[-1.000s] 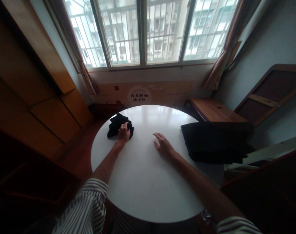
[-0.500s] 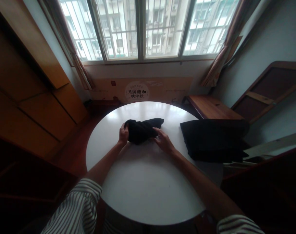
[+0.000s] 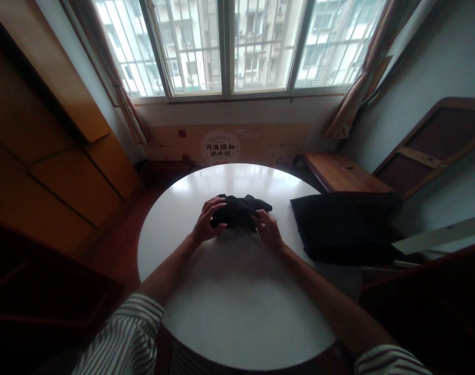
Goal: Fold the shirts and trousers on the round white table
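Note:
A crumpled bundle of black cloth (image 3: 239,209), perhaps a garment, lies toward the far half of the round white table (image 3: 237,302). Around its left end my left hand (image 3: 208,220) is wrapped, fingers over the top and thumb along the near side. My right hand (image 3: 267,227) grips the bundle's right end with bent fingers; the fingertips are partly hidden by the dark fabric. What kind of garment it is cannot be made out.
To the right, a folded black cloth (image 3: 339,226) lies on the table and reaches past its edge. Behind it stands a wooden side table (image 3: 347,169). Yellow-brown cabinets (image 3: 75,169) line the left wall, and a barred window (image 3: 257,47) is ahead.
The bundle has shifted slightly right and become more bunched up. My left hand has moved from its left side onto its top, fingers more spread. My right hand has moved slightly right.

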Tool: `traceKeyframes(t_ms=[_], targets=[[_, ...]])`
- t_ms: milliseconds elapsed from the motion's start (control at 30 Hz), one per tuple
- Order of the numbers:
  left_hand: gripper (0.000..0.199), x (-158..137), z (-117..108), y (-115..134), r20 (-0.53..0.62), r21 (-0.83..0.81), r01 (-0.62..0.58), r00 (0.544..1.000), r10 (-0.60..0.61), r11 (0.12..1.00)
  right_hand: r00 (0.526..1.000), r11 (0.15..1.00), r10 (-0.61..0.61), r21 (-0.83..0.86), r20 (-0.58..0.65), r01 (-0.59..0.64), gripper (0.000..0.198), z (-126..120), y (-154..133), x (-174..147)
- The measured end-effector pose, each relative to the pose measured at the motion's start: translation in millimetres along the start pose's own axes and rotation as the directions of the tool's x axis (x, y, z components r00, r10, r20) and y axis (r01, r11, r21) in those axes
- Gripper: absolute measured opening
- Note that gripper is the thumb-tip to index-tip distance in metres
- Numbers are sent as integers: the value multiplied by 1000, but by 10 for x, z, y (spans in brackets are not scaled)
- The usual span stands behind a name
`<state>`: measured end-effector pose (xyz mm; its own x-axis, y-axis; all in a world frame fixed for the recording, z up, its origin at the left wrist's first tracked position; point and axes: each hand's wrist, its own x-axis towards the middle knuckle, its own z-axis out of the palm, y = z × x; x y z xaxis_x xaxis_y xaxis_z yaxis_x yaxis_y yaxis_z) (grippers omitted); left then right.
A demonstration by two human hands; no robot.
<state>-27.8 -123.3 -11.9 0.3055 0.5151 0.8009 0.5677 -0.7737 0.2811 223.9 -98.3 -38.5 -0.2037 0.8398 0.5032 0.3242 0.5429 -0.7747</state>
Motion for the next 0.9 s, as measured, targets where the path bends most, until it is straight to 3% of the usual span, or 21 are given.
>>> traceKeyframes(t_ms=[67, 133, 233, 367, 433, 600, 733, 833, 900], targets=[[66, -15, 21, -23, 37, 78, -16, 999, 13, 997, 995, 994, 100, 44, -19, -99, 39, -22, -34, 2], [51, -36, 60, -61, 74, 123, 17, 997, -27, 992, 989, 984, 151, 94, -1, -150, 43, -40, -63, 3], [24, -69, 102, -117, 81, 31, 170, 982, -172, 985, 986, 974, 139, 167, 96, -154, 47, -45, -66, -3], [25, -88, 85, -116, -3, -162, 389, 919, -394, 907, 989, 987, -6, 158, 150, -18, 37, -22, -24, -14], [26, -76, 68, -83, -55, -259, 448, 878, -476, 856, 990, 992, -80, 105, 116, 68, 45, -17, -17, -18], [31, -32, 59, -50, -110, -528, 481, 779, -617, 701, 974, 973, -220, -57, 54, 223, 68, -43, -75, -38], [43, -19, 68, -134, -2, -691, 517, 697, -717, 505, 951, 958, -277, -32, 137, 284, 71, -60, -131, -64], [50, -29, 85, -220, 85, -698, 569, 668, -739, 434, 930, 972, -234, 79, 283, 220, 73, -38, -162, -85], [52, -43, 101, -267, 98, -682, 596, 648, -755, 424, 953, 992, -103, 106, 287, 75, 57, -13, -174, -86]])
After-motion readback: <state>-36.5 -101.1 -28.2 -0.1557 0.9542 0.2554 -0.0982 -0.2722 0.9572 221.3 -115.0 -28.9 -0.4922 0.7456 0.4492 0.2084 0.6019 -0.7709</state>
